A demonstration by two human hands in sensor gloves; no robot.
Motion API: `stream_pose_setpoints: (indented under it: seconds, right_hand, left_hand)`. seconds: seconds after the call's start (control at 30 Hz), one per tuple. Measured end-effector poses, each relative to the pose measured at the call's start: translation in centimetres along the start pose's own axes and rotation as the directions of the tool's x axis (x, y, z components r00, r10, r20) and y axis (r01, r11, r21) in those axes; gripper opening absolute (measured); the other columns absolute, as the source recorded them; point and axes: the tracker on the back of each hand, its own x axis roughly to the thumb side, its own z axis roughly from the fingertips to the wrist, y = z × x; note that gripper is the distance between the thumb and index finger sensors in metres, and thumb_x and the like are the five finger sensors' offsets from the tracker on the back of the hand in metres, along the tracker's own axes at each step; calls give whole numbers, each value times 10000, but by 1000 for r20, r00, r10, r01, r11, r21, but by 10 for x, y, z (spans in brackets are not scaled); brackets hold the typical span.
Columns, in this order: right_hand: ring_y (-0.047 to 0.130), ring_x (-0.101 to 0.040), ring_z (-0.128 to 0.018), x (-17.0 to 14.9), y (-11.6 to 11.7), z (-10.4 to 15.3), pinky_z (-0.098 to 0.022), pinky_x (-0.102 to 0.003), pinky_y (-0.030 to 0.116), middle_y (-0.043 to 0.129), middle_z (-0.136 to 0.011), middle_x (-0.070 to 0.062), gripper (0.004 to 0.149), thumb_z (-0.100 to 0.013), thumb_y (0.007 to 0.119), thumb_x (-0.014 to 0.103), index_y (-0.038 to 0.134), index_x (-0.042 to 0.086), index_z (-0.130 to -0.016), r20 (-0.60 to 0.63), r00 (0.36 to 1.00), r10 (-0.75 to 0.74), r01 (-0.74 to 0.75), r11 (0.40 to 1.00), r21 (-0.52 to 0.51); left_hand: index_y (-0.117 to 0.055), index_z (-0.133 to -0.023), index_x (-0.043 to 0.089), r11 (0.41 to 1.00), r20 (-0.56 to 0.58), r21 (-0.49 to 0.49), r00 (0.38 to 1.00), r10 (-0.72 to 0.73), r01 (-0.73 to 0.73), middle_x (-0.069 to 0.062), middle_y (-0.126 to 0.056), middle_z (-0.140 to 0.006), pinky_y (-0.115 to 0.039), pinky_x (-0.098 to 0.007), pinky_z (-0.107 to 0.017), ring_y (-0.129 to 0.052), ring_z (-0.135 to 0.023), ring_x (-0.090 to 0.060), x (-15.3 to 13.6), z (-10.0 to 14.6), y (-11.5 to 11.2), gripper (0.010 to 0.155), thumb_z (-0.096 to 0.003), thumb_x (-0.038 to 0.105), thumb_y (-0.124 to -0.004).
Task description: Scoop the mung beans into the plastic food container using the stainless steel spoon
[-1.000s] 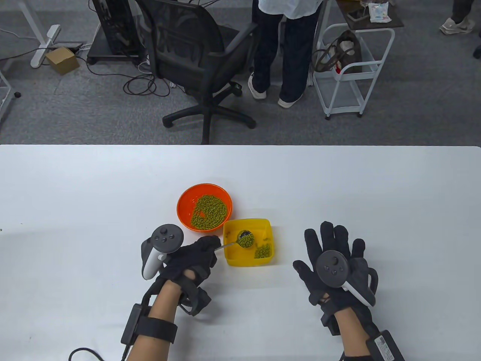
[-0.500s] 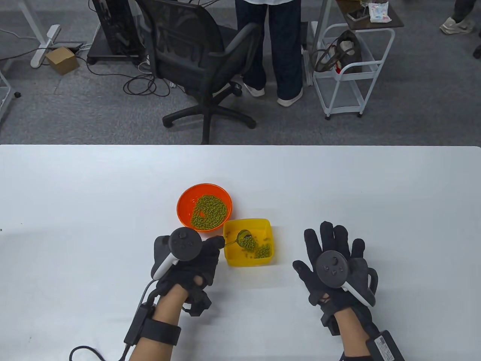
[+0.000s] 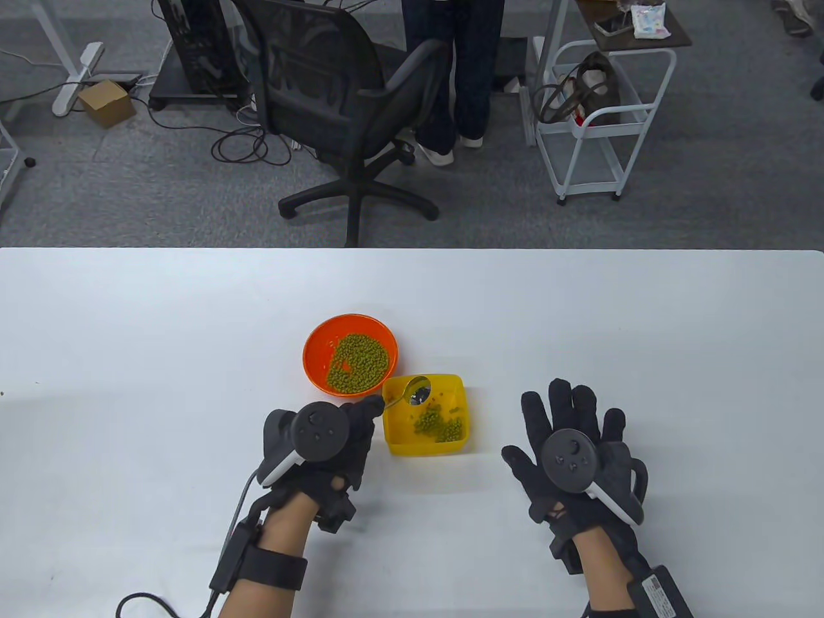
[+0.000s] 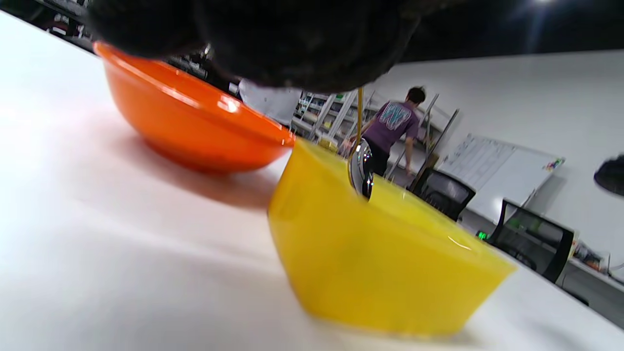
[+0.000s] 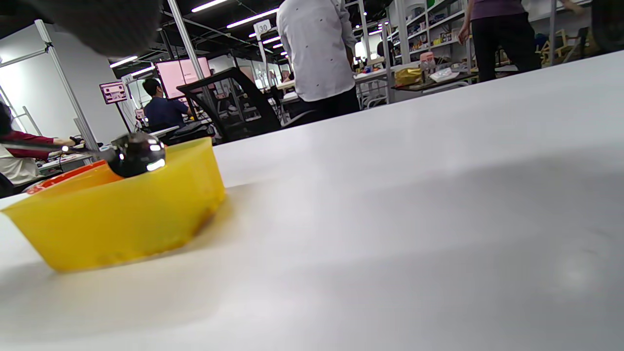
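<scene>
My left hand grips the spoon, its handle running up-right over the yellow container. The beans lie up-left in the orange bowl. My right hand rests flat, farther off.

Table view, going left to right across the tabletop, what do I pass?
Left hand holding the spoon, orange bowl, yellow container, right hand.

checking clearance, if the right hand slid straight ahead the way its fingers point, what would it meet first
Nothing, as far as the table view shows: the right hand points up the bare white table; the yellow container lies off to its left.
</scene>
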Motion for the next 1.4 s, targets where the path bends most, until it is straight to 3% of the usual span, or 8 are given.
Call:
stream_pose_setpoints:
  seconds: [0.13,0.27,0.5,0.87,1.2,1.4]
  right_hand:
    - [-86,-340,-1039,0,0,0,-623,-645,-107,-76,-1109,30,803,-510,656,640,200,343,-1099,1,1000,-1,1,1000,-2]
    - [-87,-341,-1038,0,-1,0,-624,-645,-107,-76,-1109,30,800,-510,656,640,203,346,-1100,0,1000,-3,3,1000,-2]
    - [-87,-340,-1038,0,0,0,-623,-645,-106,-77,-1109,30,803,-510,656,641,200,343,-1099,3,1000,0,0,1000,-2]
    - [-87,-339,-1038,1,0,0,-623,-645,-107,-77,-1109,30,798,-511,656,640,204,346,-1100,4,1000,5,-5,1000,3]
    - [-88,-339,-1038,1,1,0,-623,-644,-107,-77,-1109,30,801,-510,656,640,203,345,-1100,4,1000,3,-3,1000,4]
    - [-90,-340,-1038,1,1,0,-623,-645,-107,-79,-1108,31,803,-510,655,641,197,345,-1099,3,1000,5,-5,1000,6]
  left_hand:
    - [-643,-946,262,974,-16,225,1000,14,-10,43,-871,-671,-851,-393,-390,-965,-291,-106,-8,7,13,482,-473,357,-646]
    - [-609,-966,239,949,-124,302,991,-54,90,21,-847,-699,-840,-411,-404,-962,-325,-118,-20,11,20,500,-476,338,-637]
    - [-612,-964,219,902,-291,228,910,-295,366,4,-837,-700,-836,-424,-399,-960,-332,-126,-39,10,14,496,-478,318,-632]
    - [-611,-966,216,856,-343,149,838,-424,495,3,-831,-715,-837,-424,-416,-969,-360,-125,-47,2,4,496,-481,317,-630]
    - [-623,-959,216,869,-358,97,831,-425,486,8,-842,-708,-844,-418,-411,-972,-356,-119,-47,-3,-3,496,-479,340,-639]
    - [-639,-950,191,964,-352,70,910,-218,258,7,-868,-687,-858,-420,-395,-982,-332,-124,-48,-5,-1,501,-480,360,-677]
